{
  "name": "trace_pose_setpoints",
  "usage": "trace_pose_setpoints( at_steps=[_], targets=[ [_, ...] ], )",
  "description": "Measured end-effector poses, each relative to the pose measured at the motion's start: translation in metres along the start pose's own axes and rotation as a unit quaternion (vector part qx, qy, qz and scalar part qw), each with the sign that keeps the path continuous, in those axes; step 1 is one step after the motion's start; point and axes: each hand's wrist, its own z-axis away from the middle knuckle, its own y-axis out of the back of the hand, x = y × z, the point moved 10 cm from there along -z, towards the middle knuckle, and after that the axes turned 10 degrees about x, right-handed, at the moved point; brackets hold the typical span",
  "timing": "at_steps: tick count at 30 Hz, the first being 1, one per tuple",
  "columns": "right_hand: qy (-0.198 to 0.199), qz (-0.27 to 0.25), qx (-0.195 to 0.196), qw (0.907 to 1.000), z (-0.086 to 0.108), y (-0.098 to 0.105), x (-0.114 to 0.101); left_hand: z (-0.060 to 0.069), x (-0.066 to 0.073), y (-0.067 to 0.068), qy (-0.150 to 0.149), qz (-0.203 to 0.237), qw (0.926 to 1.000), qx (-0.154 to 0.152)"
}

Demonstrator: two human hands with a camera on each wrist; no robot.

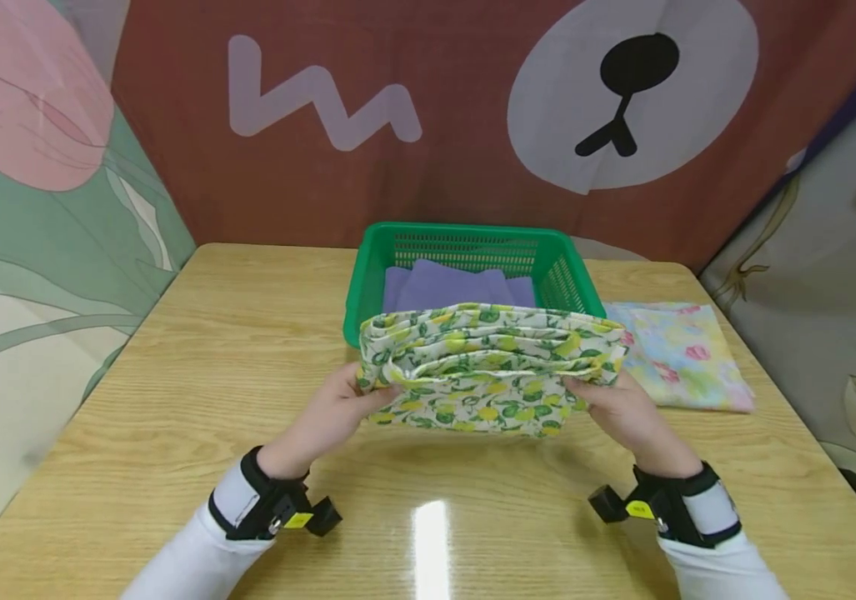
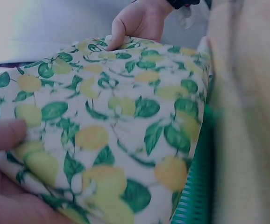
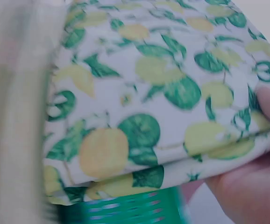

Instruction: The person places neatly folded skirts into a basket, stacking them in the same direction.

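A folded cloth with a lemon and leaf print [image 1: 488, 400] is held up above the table, just in front of the green basket [image 1: 356, 292]. Its stacked folds face upward in the head view. The left hand [image 1: 330, 417] grips its left end, thumb on the near face [image 2: 6, 186]. At the right end the right hand [image 1: 630, 417] pinches it, thumb on the printed face [image 3: 252, 186]. Both hands' other fingers are largely hidden by the cloth. Inside the basket lies folded purple cloth [image 1: 450, 285].
On the wooden table [image 1: 247, 333], right of the basket, lies a folded pastel floral cloth [image 1: 698, 367], partly behind the lemon cloth. A brown patterned curtain [image 1: 465, 167] hangs behind the table's far edge.
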Motion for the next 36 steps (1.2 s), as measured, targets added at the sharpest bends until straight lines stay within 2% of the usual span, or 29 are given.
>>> trace_pose_setpoints(
  at_steps=[3, 6, 10, 14, 18, 21, 25, 28, 30, 33, 36],
  targets=[
    [0.039, 0.097, 0.067, 0.9923, -0.008, 0.005, -0.024, -0.010, 0.014, 0.014, -0.011, -0.030, 0.9974, 0.065],
    [0.081, 0.151, 0.122, 0.9777, -0.018, 0.009, -0.049, -0.021, 0.028, 0.026, -0.024, -0.029, 0.9928, 0.114],
    [0.138, 0.141, 0.161, 0.9670, -0.032, 0.012, -0.075, -0.034, 0.045, 0.035, -0.047, -0.019, 0.9876, 0.149],
    [0.155, 0.143, 0.185, 0.9598, -0.044, 0.019, -0.080, -0.047, 0.049, 0.039, -0.051, -0.025, 0.9850, 0.163],
    [0.129, 0.150, 0.194, 0.9610, -0.058, 0.028, -0.063, -0.064, 0.036, 0.043, -0.020, -0.049, 0.9848, 0.165],
    [0.077, 0.175, 0.199, 0.9610, -0.067, 0.037, -0.041, -0.078, 0.020, 0.042, 0.014, -0.063, 0.9868, 0.149],
    [0.004, 0.190, 0.209, 0.9593, -0.079, 0.048, -0.011, -0.095, 0.003, 0.037, 0.026, -0.067, 0.9898, 0.123],
    [-0.032, 0.211, 0.227, 0.9503, -0.085, 0.057, 0.005, -0.103, -0.007, 0.032, 0.045, -0.051, 0.9924, 0.102],
    [-0.053, 0.233, 0.240, 0.9410, -0.086, 0.062, 0.012, -0.108, -0.015, 0.029, 0.072, -0.045, 0.9926, 0.087],
    [-0.066, 0.265, 0.236, 0.9326, -0.089, 0.065, 0.020, -0.113, -0.027, 0.028, 0.109, -0.046, 0.9898, 0.079],
    [-0.068, 0.299, 0.225, 0.9249, -0.094, 0.065, 0.023, -0.118, -0.035, 0.030, 0.131, -0.054, 0.9865, 0.082]
  ],
)
